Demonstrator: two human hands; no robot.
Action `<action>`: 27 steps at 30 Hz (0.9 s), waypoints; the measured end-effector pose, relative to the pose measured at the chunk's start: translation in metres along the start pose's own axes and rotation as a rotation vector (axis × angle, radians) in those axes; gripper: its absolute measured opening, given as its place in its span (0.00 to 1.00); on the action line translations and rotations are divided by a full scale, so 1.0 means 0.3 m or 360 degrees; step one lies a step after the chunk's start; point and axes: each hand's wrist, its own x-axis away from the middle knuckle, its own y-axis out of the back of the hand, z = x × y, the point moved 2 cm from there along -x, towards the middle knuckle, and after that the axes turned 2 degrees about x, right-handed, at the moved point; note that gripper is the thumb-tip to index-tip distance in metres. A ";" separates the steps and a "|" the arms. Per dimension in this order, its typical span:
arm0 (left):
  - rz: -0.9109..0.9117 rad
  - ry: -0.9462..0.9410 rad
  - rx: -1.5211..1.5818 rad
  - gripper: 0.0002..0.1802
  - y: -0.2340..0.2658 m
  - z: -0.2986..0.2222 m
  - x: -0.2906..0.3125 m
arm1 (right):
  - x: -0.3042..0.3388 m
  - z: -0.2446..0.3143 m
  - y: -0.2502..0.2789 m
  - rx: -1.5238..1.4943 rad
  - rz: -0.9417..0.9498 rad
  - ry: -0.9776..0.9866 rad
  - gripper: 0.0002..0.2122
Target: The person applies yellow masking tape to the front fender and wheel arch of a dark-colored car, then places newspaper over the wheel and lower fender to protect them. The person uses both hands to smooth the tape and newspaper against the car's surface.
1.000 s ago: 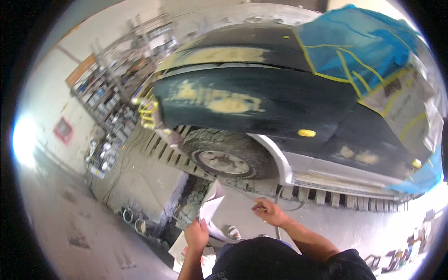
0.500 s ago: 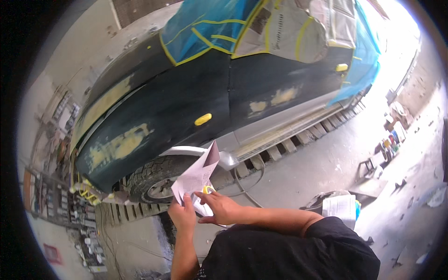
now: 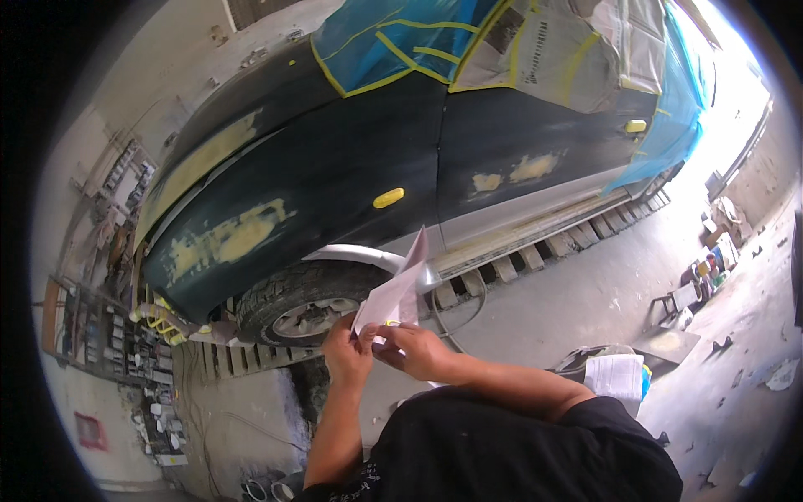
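Observation:
A folded sheet of pale pinkish paper (image 3: pixel 395 294) stands up from my hands, in front of the car's wheel (image 3: pixel 314 318). My left hand (image 3: pixel 347 356) is closed on the paper's lower left edge, thumb on top. Close beside it, my right hand (image 3: pixel 416 351) has its fingers bent at the paper's lower part, pressed against it. A bit of yellow tape (image 3: pixel 390 323) shows by the right fingertips; most of it is hidden. Behind them is the dark car body (image 3: pixel 335 176), with yellowish filler patches (image 3: pixel 230 238) and a yellow taped handle (image 3: pixel 389 198).
Blue film (image 3: pixel 393 50) and paper edged with yellow tape cover the car windows. Slatted floor grating (image 3: pixel 535 255) runs under the sill, a hose (image 3: pixel 481 309) beside it. White papers (image 3: pixel 615 378) lie on a stand at right. Cluttered shelves (image 3: pixel 109 351) line the left.
Both hands have moved a little right and up with the paper. The right hand has come closer to the left, covering more of the yellow tape. The head view has shifted.

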 end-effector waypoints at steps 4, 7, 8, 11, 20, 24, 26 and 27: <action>-0.0034 -0.0025 0.0031 0.23 0.042 0.036 0.009 | -0.015 0.004 -0.013 -0.0036 0.0104 -0.0046 0.19; -0.0012 0.0011 -0.0027 0.22 0.072 0.067 0.021 | -0.025 0.006 -0.001 -0.0084 0.0311 -0.0188 0.21; -0.0011 0.0049 -0.0046 0.21 0.078 0.080 0.028 | -0.023 0.007 0.001 -0.0105 0.0284 -0.0228 0.21; -0.0029 0.0114 -0.0099 0.13 0.093 0.117 0.058 | -0.027 0.010 0.013 -0.0137 0.0273 -0.0360 0.22; -0.0621 0.0480 -0.0202 0.12 0.209 0.322 0.196 | 0.001 -0.067 0.118 -0.0299 0.0082 -0.0379 0.21; -0.0886 0.0460 -0.0316 0.15 0.360 0.334 0.183 | 0.021 -0.255 0.232 -0.0220 -0.0293 -0.0505 0.21; -0.1021 0.0571 0.0099 0.15 0.405 0.300 0.138 | 0.034 -0.377 0.298 -0.0125 -0.0433 -0.0620 0.20; -0.1087 0.0625 0.0302 0.15 0.432 0.269 0.114 | 0.035 -0.392 0.321 0.0066 -0.0473 -0.0655 0.21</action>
